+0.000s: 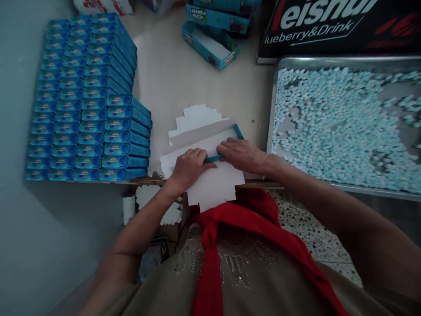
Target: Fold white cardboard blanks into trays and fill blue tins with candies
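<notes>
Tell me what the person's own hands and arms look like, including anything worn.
The left hand and right hand are bare, with no gloves, and no watch or bracelet shows. No sleeve covers the forearms. The person wears a brownish top with sparkling lettering and a red, knotted apron-like cloth.

Packing workshop: stacked boxes [94, 104], candies [345, 118]

Tabletop [197, 85] passable between box stack [88, 98] and metal tray [312, 62]; half-folded carton [204, 141] blocks near edge.
</notes>
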A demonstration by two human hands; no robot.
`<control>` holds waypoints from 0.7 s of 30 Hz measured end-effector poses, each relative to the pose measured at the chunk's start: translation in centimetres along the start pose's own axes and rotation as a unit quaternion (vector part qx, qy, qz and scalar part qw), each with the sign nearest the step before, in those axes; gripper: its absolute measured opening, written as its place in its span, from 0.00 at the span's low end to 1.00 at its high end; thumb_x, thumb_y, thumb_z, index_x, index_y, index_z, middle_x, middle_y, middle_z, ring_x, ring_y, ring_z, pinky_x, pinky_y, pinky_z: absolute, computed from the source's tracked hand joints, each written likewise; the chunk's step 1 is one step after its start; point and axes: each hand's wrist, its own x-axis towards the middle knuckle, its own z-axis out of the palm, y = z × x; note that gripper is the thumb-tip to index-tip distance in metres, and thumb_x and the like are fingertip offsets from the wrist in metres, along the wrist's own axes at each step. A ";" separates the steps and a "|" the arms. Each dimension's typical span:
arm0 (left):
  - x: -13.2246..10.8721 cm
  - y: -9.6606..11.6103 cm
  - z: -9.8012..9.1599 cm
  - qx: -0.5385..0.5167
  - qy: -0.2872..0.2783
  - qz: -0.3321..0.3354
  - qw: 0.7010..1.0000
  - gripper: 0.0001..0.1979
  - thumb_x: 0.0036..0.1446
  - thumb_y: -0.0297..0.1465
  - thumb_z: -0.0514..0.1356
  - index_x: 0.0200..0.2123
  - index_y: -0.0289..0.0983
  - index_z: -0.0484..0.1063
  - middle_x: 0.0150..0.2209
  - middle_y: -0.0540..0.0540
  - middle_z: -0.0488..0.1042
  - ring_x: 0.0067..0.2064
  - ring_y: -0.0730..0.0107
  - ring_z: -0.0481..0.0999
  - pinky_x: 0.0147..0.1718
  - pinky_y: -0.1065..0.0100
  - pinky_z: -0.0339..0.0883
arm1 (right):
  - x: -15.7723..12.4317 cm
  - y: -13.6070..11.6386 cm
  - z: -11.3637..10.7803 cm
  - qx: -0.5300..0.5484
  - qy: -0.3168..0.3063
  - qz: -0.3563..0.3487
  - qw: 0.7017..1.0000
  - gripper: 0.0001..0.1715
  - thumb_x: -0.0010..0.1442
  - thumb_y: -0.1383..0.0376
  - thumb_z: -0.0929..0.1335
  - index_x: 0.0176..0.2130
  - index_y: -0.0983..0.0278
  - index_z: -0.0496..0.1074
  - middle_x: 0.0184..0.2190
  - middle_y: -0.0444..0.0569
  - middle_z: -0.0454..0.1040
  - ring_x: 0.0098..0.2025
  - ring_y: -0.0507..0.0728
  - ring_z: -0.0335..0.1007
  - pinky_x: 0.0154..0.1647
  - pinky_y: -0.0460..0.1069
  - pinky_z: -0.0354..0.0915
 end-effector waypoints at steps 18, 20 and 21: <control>1.4 -3.6 -6.2 0.026 -0.027 0.198 0.979 0.16 0.60 0.16 0.56 0.35 0.42 0.79 0.35 0.47 0.80 0.43 0.61 0.79 0.62 0.49 0.67 | 0.0 4.5 -8.2 -0.012 0.133 -0.113 0.985 0.28 0.67 0.77 0.63 0.58 0.57 0.79 0.69 0.51 0.70 0.67 0.68 0.63 0.60 0.64 0.63; 3.2 -4.8 -7.1 0.013 -0.037 0.237 0.971 0.16 0.60 0.16 0.57 0.30 0.42 0.77 0.37 0.49 0.81 0.47 0.62 0.80 0.70 0.44 0.59 | 0.7 5.2 -7.0 -0.029 0.096 -0.154 0.983 0.24 0.66 0.77 0.66 0.53 0.57 0.81 0.69 0.49 0.71 0.70 0.69 0.61 0.62 0.65 0.61; 4.0 -5.2 -7.6 0.003 -0.042 0.245 0.969 0.15 0.60 0.17 0.57 0.29 0.41 0.77 0.39 0.49 0.82 0.50 0.63 0.80 0.71 0.43 0.57 | 0.8 5.3 -6.3 -0.031 0.083 -0.164 0.982 0.18 0.67 0.74 0.67 0.49 0.59 0.81 0.64 0.50 0.76 0.68 0.68 0.64 0.63 0.65 0.61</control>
